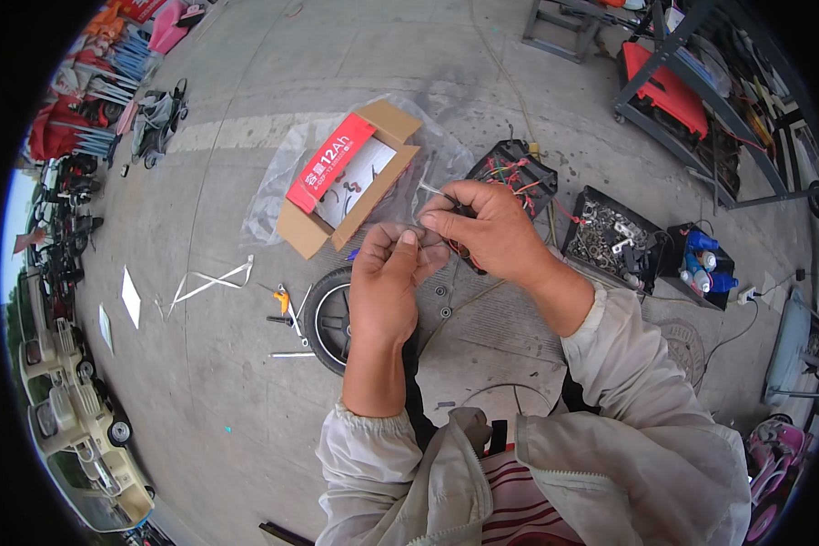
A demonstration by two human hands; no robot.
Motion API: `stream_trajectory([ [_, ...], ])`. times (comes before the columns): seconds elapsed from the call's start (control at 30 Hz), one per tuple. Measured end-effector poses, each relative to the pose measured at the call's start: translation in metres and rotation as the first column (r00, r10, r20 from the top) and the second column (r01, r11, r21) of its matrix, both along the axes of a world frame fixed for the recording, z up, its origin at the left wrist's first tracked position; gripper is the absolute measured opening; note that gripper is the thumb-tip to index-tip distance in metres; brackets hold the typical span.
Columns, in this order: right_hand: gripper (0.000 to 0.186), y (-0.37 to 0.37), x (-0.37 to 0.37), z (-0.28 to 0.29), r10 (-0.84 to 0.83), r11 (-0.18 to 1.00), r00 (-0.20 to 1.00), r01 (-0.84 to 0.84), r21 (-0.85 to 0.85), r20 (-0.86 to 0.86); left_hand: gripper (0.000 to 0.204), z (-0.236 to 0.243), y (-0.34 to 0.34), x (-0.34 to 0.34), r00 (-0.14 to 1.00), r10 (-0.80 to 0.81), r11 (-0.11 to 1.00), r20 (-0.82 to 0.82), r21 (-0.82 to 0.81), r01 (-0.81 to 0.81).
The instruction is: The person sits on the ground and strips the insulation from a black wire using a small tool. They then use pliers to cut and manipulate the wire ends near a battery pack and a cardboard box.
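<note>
My left hand (393, 278) is closed, thumb against fingers, on something too small to make out. Right beside it, my right hand (487, 232) pinches a slim dark piece with a pale, shiny tip (435, 190); most of it is hidden by the fingers. The two hands' fingertips meet. Just beyond them lies an opened cardboard box (305, 231) with a red panel and small dark parts inside, on clear plastic sheeting (268, 196). Below my left hand, partly covered by it, a small black-tyred wheel (315, 332) rests on the ground.
Orange-handled tool (282, 298) and wrench (296, 318) lie left of the wheel. Two small round metal parts (443, 302) sit near my hands. Rightward are a black case with red wires (528, 168), a tray of metal hardware (614, 241), bottles (701, 259) and a metal rack (673, 146).
</note>
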State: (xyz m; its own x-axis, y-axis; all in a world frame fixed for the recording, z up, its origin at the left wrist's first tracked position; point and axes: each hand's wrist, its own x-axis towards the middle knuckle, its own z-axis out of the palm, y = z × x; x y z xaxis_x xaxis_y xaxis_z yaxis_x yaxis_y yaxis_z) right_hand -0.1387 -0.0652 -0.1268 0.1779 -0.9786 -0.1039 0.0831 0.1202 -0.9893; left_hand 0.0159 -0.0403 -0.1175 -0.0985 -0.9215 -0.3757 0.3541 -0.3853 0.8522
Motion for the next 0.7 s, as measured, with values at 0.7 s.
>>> stream_trajectory([
  [0.7,0.016,0.007,0.008,-0.006,-0.128,0.849,0.841,-0.182,-0.497,-0.526,0.009,0.003,-0.005,0.004,0.968,0.18,0.983,-0.177,0.068,-0.17],
])
